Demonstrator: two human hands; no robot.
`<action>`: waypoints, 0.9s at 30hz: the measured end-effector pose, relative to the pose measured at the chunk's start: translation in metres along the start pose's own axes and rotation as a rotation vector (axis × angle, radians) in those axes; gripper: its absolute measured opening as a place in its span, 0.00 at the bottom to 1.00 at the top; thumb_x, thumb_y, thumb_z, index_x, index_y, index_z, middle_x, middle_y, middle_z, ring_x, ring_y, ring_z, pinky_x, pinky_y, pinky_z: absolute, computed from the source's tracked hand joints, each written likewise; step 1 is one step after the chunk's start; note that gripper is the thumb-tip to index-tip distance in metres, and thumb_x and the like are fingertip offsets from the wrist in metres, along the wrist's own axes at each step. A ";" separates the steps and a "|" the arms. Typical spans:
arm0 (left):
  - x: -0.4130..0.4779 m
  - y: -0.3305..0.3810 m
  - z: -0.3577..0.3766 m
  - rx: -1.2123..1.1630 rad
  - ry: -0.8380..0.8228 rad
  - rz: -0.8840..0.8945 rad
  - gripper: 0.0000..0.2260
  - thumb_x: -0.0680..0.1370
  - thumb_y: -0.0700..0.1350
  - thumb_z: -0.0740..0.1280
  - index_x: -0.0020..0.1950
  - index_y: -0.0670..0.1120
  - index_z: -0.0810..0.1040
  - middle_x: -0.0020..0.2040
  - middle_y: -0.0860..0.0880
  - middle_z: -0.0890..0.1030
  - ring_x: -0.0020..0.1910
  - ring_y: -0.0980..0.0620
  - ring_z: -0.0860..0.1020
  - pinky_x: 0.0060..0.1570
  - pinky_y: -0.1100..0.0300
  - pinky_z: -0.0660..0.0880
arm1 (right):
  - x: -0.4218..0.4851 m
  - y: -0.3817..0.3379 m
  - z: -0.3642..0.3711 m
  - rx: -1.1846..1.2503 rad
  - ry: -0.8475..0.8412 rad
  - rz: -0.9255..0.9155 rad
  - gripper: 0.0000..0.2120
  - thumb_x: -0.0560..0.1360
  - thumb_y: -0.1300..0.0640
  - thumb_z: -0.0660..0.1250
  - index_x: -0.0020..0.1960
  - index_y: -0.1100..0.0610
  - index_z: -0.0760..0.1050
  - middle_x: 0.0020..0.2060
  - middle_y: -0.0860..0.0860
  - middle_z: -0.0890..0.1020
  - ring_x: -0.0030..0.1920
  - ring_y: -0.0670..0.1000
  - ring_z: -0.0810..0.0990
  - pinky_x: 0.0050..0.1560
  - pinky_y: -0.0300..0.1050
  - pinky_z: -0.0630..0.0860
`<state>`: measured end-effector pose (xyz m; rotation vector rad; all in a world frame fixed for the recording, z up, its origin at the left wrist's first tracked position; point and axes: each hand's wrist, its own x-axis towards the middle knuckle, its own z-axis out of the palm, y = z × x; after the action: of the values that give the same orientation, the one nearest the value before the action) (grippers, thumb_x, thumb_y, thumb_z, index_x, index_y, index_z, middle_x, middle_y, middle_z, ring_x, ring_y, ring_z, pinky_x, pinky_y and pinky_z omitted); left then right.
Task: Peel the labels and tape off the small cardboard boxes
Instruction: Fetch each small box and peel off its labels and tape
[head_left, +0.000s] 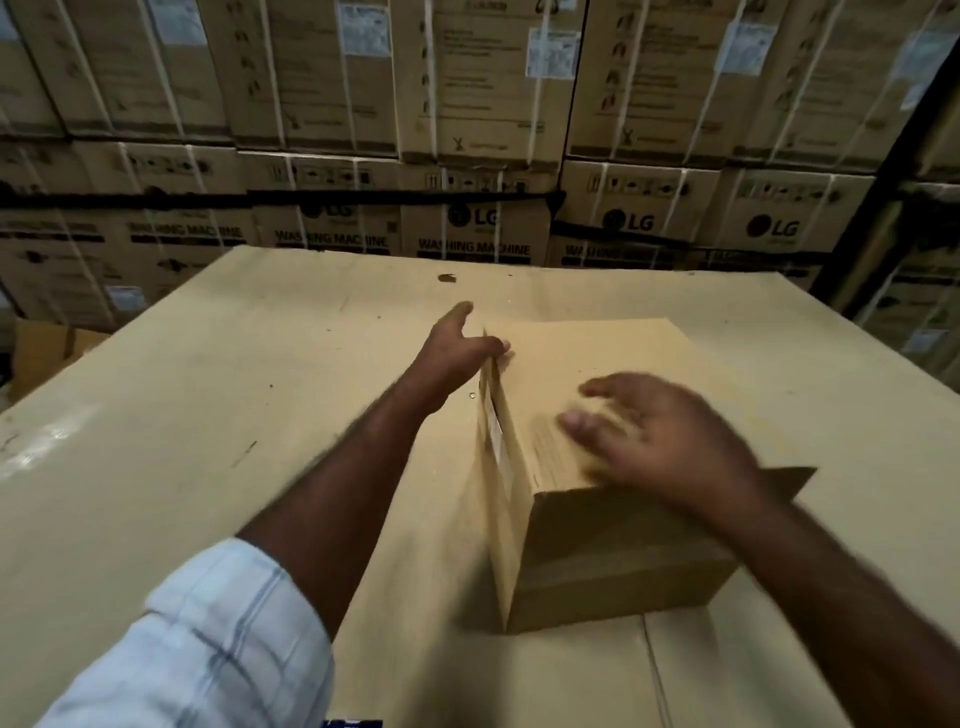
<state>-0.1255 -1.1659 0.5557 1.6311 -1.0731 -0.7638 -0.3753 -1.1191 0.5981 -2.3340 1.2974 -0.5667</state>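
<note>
1. The left hand (457, 347) reaches forward to the far left corner of the small cardboard box (613, 551). Its thumb lies over the top edge and its forefinger stretches out past the corner, so it has hold of the box there. The other fingers are hidden behind the hand.
2. The right hand (662, 439) is blurred. It is spread flat, fingers apart and straight, over the near part of the box's top face and holds nothing. Whether the palm actually touches the cardboard cannot be told.
3. A pale checked sleeve (208, 639) is rolled up on the left forearm; the right forearm is bare.
4. The box stands in the middle of the tabletop (208, 415), between the two arms, with its plain top face upward. A white label (497, 441) is stuck on its left side face, seen edge-on and too narrow to read. A flap (795, 480) juts out from the box on the right, behind the right wrist.
5. The tabletop is covered with flat brown cardboard, scuffed and marked, with a dark spot (447, 278) near its far edge.
6. Beyond it rises a wall of stacked cartons (467, 228) printed "LG" and "WASHING MACHINE", bound with white straps and a black band (260, 199).
</note>
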 end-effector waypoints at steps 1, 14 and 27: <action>0.004 0.000 0.002 -0.043 -0.055 -0.034 0.36 0.76 0.43 0.71 0.81 0.47 0.58 0.80 0.46 0.62 0.76 0.47 0.64 0.64 0.58 0.64 | -0.009 -0.007 0.017 -0.105 -0.033 -0.058 0.44 0.64 0.17 0.46 0.70 0.41 0.70 0.67 0.41 0.74 0.59 0.44 0.75 0.63 0.57 0.74; -0.004 -0.017 0.055 0.111 0.028 0.098 0.37 0.70 0.66 0.74 0.72 0.49 0.69 0.59 0.49 0.77 0.55 0.54 0.76 0.50 0.58 0.77 | 0.049 0.165 -0.033 -0.092 -0.040 0.057 0.32 0.72 0.28 0.60 0.74 0.32 0.58 0.80 0.44 0.51 0.80 0.50 0.47 0.76 0.61 0.49; -0.024 0.039 0.053 -0.103 0.096 0.370 0.21 0.79 0.46 0.70 0.73 0.50 0.74 0.63 0.52 0.81 0.62 0.54 0.79 0.59 0.57 0.79 | 0.048 0.150 -0.083 0.290 0.388 0.004 0.24 0.70 0.38 0.66 0.61 0.49 0.78 0.55 0.46 0.80 0.50 0.45 0.79 0.53 0.44 0.77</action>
<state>-0.1922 -1.1688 0.5766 1.3180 -1.2015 -0.4826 -0.5002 -1.2460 0.5950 -2.0449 1.2748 -1.1684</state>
